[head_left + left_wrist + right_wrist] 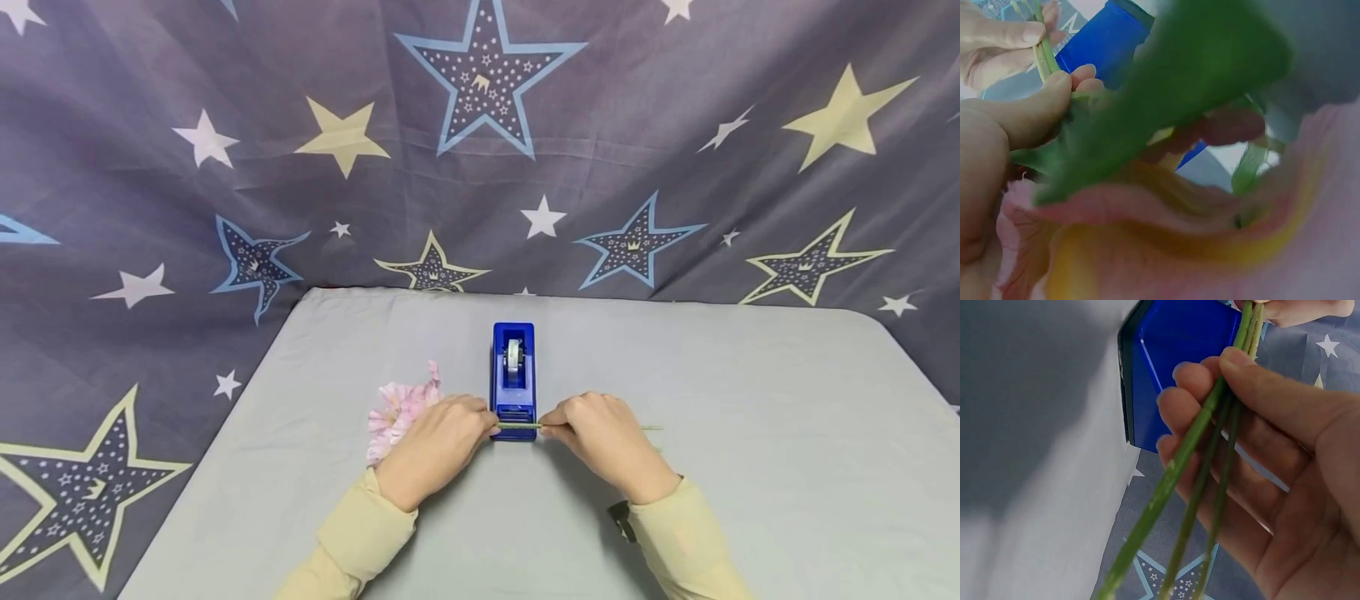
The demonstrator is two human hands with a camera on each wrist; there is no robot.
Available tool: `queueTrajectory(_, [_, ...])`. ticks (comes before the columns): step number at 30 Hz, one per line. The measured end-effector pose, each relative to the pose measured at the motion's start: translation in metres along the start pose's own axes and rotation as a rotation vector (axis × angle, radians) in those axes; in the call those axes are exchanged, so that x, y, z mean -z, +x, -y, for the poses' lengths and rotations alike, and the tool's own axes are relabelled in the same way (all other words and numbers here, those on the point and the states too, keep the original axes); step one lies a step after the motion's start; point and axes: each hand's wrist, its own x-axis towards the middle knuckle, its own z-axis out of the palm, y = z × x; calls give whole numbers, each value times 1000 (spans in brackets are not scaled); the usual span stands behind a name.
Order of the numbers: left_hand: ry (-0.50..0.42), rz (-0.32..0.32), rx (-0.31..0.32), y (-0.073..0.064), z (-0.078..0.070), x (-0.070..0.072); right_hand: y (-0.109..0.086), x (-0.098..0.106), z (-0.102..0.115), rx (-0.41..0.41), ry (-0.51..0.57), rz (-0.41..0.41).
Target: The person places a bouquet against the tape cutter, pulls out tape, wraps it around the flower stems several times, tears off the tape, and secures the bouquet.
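Observation:
Both hands grip one bunch of green flower stems [517,426], stretched level across the front end of a blue tape dispenser [513,397]. My left hand [442,440] pinches the stems just left of the dispenser, with pink flowers [393,417] spreading out behind it. In the left wrist view, pink and yellow petals [1166,250] and a green leaf [1197,69] fill the foreground and hide part of that hand. To the right of the dispenser, my right hand [603,437] pinches the same bunch between thumb and fingers. Three stems [1166,481] fan out past its palm in the right wrist view.
A roll of tape [513,357] sits in the dispenser. Everything lies on a pale grey table [750,400], and a dark cloth [637,108] printed with stars hangs along its back and left side. Something small and dark [621,521] is at the right cuff.

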Motion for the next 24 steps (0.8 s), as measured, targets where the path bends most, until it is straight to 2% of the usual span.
queueTrajectory(6, [-59,12,-2,-1,1,-1,-1,0,-2,60,-6,22])
queueTrajectory(11, [-74,20,4,-1,1,-1,-1,3,-1,68,3,50])
queueTrajectory(21, [-72,35,3,0,1,1,0,5,0,33,30,94])
queueTrajectory(24, [-71,34,6,0,2,1,1,4,2,-1,50,79])
